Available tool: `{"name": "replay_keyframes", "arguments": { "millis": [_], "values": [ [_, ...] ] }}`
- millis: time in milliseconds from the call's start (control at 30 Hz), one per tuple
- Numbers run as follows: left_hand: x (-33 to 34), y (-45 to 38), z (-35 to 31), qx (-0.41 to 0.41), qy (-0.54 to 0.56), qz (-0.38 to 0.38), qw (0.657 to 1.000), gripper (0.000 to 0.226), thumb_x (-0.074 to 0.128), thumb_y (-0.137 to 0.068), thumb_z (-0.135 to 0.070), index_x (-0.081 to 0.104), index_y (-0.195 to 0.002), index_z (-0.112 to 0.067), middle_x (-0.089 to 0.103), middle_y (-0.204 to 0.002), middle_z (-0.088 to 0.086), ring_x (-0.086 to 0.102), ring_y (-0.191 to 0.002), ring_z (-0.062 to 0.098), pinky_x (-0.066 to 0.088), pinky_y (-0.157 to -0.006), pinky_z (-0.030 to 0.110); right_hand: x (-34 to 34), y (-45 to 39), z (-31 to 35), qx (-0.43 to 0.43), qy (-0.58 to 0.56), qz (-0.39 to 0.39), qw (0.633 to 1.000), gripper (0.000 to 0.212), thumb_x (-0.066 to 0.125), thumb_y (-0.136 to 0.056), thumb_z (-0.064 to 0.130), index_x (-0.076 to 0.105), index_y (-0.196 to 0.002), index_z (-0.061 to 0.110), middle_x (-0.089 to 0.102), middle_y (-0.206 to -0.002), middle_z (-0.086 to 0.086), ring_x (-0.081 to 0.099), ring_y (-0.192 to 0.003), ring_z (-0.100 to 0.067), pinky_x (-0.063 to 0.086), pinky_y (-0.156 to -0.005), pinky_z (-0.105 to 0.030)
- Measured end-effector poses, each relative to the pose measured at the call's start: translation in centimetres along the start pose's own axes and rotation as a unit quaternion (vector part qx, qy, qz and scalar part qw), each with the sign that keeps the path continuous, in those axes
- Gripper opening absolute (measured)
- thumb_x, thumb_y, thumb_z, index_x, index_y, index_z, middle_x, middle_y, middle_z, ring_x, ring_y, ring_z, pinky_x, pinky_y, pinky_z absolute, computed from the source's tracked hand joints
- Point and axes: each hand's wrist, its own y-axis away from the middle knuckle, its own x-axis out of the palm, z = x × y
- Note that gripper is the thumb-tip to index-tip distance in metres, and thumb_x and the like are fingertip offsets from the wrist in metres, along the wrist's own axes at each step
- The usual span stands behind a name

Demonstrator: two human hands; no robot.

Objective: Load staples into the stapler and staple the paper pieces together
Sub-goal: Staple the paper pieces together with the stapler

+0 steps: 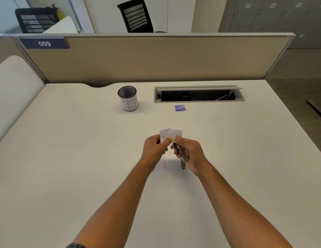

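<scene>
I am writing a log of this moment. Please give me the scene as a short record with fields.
left hand: left hand pinches the paper pieces
right hand: right hand grips the stapler, its front end at the paper's edge
on desk: staple box, pen cup, another paper piece under the hands
desk: white desk with an open cable tray

White paper pieces [170,134] are held up above the desk, the slim metal stapler [181,154] at their lower right corner. A small blue staple box [180,108] lies further back.
</scene>
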Motion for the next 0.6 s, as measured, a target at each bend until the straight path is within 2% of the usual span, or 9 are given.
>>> {"name": "replay_keyframes", "arguments": {
  "millis": [167,300,433,500,600],
  "values": [
    [-0.4,-0.1,0.0,0.017,-0.006,0.005,1.000,0.015,0.074,-0.089,-0.029,0.078,-0.092,-0.015,0.063,-0.064,-0.003,0.055,-0.059,0.010,0.047,-0.056,0.023,0.0,-0.3,0.1,-0.002,0.014,0.000,1.000,0.046,0.074,-0.083,0.049,0.077,-0.086,0.004,0.072,-0.083,-0.014,0.058,-0.066,-0.020,0.045,-0.057,-0.029],
    [-0.8,-0.1,-0.1,0.053,-0.001,0.001,0.999,0.017,0.074,-0.090,-0.024,0.075,-0.107,-0.023,0.076,-0.087,-0.006,0.067,-0.066,0.008,0.051,-0.059,0.020,-0.1,-0.5,0.3,0.014,-0.002,-0.003,1.000,0.048,0.071,-0.084,0.051,0.076,-0.096,0.005,0.071,-0.085,-0.013,0.055,-0.063,-0.018,0.042,-0.054,-0.028],
    [-1.7,-0.4,-0.6,0.063,0.007,-0.021,0.998,0.008,0.078,-0.087,-0.012,0.077,-0.092,-0.018,0.076,-0.084,-0.001,0.075,-0.070,0.019,0.054,-0.059,0.023,-0.5,-0.8,0.0,0.035,-0.033,-0.012,0.999,0.064,0.064,-0.088,0.059,0.069,-0.115,0.001,0.065,-0.080,-0.008,0.049,-0.056,-0.013,0.038,-0.049,-0.025],
    [-2.2,-0.5,-0.7,0.068,0.013,-0.016,0.997,0.009,0.077,-0.086,-0.006,0.079,-0.087,-0.015,0.077,-0.084,0.002,0.077,-0.076,0.022,0.058,-0.065,0.025,-0.5,-1.0,0.0,0.051,-0.057,-0.002,0.997,0.064,0.065,-0.087,0.060,0.065,-0.115,0.003,0.060,-0.075,-0.004,0.044,-0.052,-0.011,0.035,-0.046,-0.023],
    [-2.8,-0.6,-0.5,0.082,0.025,-0.015,0.996,0.014,0.077,-0.082,0.004,0.081,-0.090,-0.007,0.079,-0.088,0.006,0.076,-0.087,0.020,0.059,-0.076,0.024,-0.2,-1.5,0.0,0.068,-0.073,0.007,0.995,0.060,0.069,-0.085,0.060,0.063,-0.110,0.006,0.056,-0.071,-0.003,0.036,-0.048,-0.010,0.033,-0.042,-0.022]
  ]
}}
